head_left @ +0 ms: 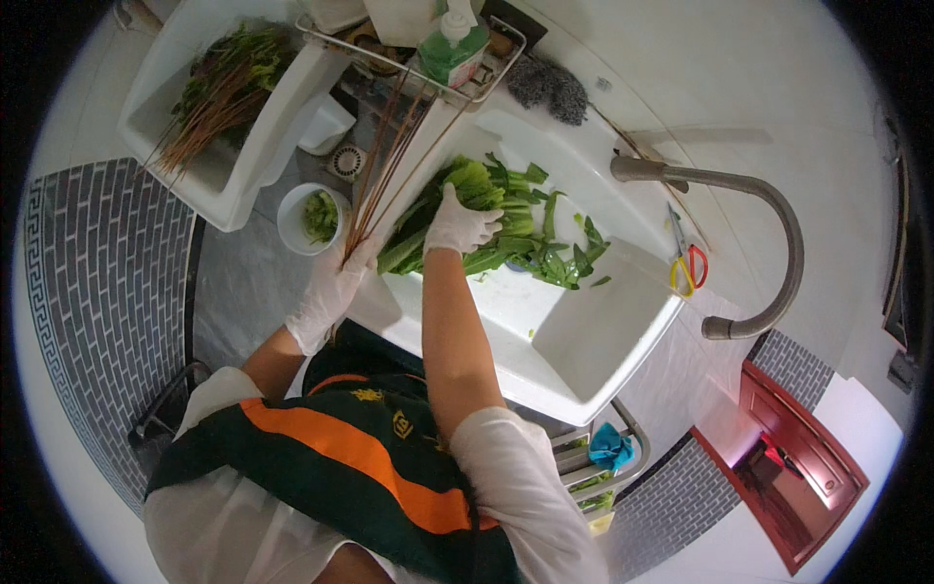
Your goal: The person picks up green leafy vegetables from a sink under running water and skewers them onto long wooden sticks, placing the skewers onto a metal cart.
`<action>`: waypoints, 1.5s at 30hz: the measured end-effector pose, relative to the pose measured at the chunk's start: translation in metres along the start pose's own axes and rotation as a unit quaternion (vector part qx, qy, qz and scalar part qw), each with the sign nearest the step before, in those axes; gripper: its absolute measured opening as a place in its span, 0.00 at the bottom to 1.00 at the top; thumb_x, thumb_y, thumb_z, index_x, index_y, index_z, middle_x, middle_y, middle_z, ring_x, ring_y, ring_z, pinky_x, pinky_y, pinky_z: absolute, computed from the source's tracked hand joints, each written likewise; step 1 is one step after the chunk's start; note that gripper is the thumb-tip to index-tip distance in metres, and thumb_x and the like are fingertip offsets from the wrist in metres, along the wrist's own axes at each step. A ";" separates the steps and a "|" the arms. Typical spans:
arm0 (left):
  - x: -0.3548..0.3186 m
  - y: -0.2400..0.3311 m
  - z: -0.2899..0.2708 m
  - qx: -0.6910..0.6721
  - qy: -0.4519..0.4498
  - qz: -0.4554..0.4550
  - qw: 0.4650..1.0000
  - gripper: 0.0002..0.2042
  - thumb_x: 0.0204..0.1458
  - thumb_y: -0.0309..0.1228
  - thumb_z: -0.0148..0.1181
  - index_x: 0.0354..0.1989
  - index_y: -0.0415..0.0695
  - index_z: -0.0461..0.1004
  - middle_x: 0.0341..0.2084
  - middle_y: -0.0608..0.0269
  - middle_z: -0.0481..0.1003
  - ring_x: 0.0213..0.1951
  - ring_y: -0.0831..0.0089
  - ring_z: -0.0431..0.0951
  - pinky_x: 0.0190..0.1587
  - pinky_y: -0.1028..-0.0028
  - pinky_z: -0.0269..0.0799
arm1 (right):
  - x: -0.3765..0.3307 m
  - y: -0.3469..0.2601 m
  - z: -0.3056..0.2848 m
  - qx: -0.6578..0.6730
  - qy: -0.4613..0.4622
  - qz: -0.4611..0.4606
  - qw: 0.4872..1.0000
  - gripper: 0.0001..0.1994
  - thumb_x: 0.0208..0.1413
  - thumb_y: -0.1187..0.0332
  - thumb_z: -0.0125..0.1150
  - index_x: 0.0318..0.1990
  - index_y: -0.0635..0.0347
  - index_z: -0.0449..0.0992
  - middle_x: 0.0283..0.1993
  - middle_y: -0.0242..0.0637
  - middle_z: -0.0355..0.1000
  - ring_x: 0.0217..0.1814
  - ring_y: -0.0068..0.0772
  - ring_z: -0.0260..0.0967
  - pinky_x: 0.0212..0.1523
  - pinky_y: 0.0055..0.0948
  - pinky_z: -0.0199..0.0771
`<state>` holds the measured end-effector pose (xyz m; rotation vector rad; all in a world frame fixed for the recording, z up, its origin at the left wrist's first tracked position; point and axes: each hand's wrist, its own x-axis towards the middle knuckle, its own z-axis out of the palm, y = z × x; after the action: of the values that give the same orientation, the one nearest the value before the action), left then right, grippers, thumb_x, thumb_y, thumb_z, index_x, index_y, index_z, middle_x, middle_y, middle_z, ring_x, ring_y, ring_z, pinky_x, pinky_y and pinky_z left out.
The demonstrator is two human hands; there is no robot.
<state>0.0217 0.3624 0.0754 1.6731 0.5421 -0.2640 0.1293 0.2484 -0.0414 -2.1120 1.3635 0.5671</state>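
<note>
Right hand on greens, inside sink rim; room rightward.

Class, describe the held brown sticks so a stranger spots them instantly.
Find the large white sink of leafy greens. By its left end, the left hand holds long thin brown sticks. Unlike the leafy bundle in the upper-left basin, these look bare.

At the centre we see bright-green leafy stalks against a glossy white rectangular basin, with thin reddish-brown stems to the left. Below, we find a dark-green cloth garment striped orange; at right, scissors with red and yellow handles; far left, dark-grey brick-patterned tiling with pale joints.
</note>
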 end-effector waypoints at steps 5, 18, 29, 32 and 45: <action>0.038 -0.003 0.042 0.259 -0.028 0.097 0.961 0.11 0.51 0.33 0.46 0.35 0.37 0.68 0.35 0.48 0.69 0.38 0.55 0.69 0.37 0.68 0.66 | 0.019 0.018 0.010 0.075 0.118 -0.109 0.984 0.48 0.33 0.48 0.64 0.59 0.63 0.45 0.61 0.47 0.44 0.62 0.43 0.43 0.59 0.40 0.47; 0.113 -0.068 0.131 0.527 -0.023 0.038 0.849 0.13 0.48 0.41 0.49 0.36 0.46 0.69 0.48 0.38 0.59 0.50 0.49 0.62 0.40 0.62 0.68 | 0.094 0.119 0.011 0.492 -0.305 0.175 0.797 0.29 0.41 0.53 0.61 0.48 0.64 0.64 0.45 0.37 0.65 0.46 0.33 0.61 0.46 0.33 0.60; 0.070 -0.058 0.151 0.280 -0.138 -0.117 0.943 0.22 0.50 0.45 0.45 0.44 0.40 0.66 0.35 0.52 0.72 0.38 0.60 0.70 0.41 0.68 0.63 | 0.130 0.118 -0.039 0.427 -0.339 -0.093 0.833 0.33 0.39 0.63 0.64 0.50 0.76 0.58 0.48 0.44 0.64 0.47 0.34 0.61 0.47 0.27 0.61; 0.043 -0.046 0.189 0.226 -0.234 -0.099 0.941 0.20 0.51 0.47 0.42 0.34 0.41 0.67 0.23 0.56 0.69 0.28 0.63 0.69 0.33 0.68 0.63 | 0.199 0.136 -0.082 0.229 -0.387 -0.163 0.878 0.31 0.42 0.58 0.61 0.48 0.75 0.61 0.48 0.46 0.64 0.48 0.34 0.62 0.50 0.27 0.59; -0.015 -0.016 0.137 0.082 -0.289 -0.094 0.949 0.18 0.55 0.39 0.40 0.49 0.41 0.62 0.23 0.65 0.66 0.22 0.77 0.68 0.23 0.79 0.68 | 0.204 0.166 -0.213 -0.019 0.001 -0.443 0.896 0.07 0.39 0.70 0.59 0.30 0.57 0.73 0.32 0.39 0.71 0.37 0.37 0.67 0.40 0.32 0.67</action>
<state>0.0187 0.2269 0.0434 1.6024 0.2359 -0.9271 0.0678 -0.0841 -0.0436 -2.4514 0.2704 0.1963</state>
